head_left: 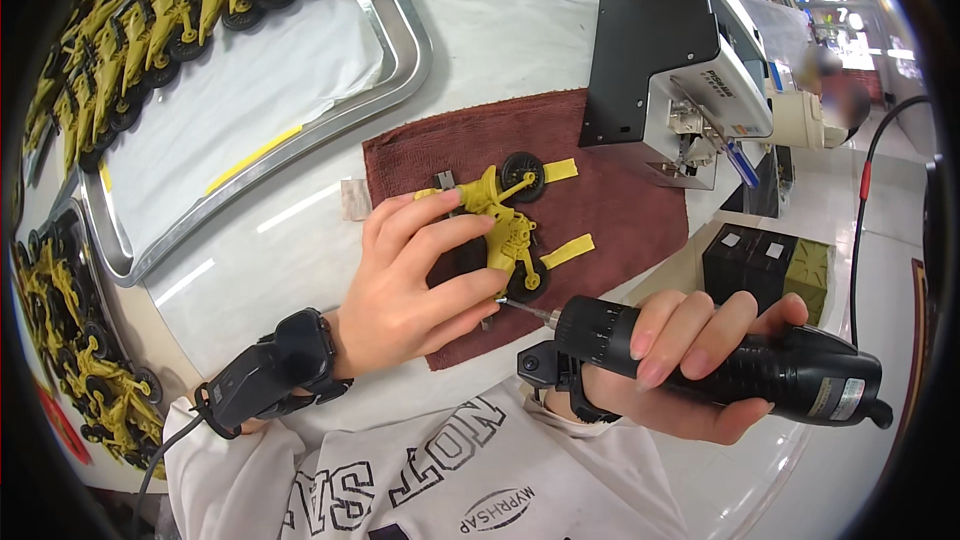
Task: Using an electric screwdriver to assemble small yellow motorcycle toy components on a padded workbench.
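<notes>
Both hands meet at the middle of the frame. Left hand (405, 280), fingers spread, presses down on a yellow plastic toy motorcycle with black wheels (505, 225), which lies on its side on a dark red terry cloth (610, 210). Right hand (690, 360), at lower right, is closed around a black electric screwdriver (700, 355); its thin metal bit touches the toy near the lower wheel. To do this well, I judge the bit should stay straight in line with the screw, the holding fingers clear of the tip, and the toy flat against the cloth. At upper left, steel trays (400, 60) hold rows of finished yellow toys (150, 30); a black-and-white box machine (670, 50) stands at upper right.
</notes>
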A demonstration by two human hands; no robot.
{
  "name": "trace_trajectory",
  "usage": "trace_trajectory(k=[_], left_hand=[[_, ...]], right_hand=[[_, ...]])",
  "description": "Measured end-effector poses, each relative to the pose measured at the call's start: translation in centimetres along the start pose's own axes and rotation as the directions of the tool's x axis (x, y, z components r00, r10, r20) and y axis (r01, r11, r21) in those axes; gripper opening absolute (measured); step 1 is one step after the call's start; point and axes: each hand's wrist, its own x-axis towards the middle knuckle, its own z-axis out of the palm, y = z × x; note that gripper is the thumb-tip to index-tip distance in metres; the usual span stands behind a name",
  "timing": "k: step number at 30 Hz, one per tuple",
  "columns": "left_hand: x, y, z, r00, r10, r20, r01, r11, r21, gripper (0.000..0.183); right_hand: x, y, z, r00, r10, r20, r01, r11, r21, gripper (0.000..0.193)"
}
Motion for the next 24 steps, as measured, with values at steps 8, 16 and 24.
trace_trajectory(k=[8, 16, 24], left_hand=[[0.1, 0.5, -0.1, 0.999, -0.024, -0.049, 0.022, 0.999, -0.032, 0.020], [0.1, 0.2, 0.0, 0.998, 0.011, -0.064, -0.012, 1.000, -0.023, 0.019], [0.0, 0.2, 0.1, 0.999, 0.025, -0.037, -0.027, 0.999, -0.033, 0.020]], right_hand=[[-0.7, 0.3, 0.2, 0.995, -0.034, -0.091, 0.033, 0.999, -0.011, 0.070], [-0.8, 0.1, 0.2, 0.995, -0.025, -0.097, 0.024, 1.000, -0.008, 0.069], [-1.1, 0.3, 0.2, 0.995, -0.022, -0.095, 0.021, 1.000, -0.009, 0.069]])
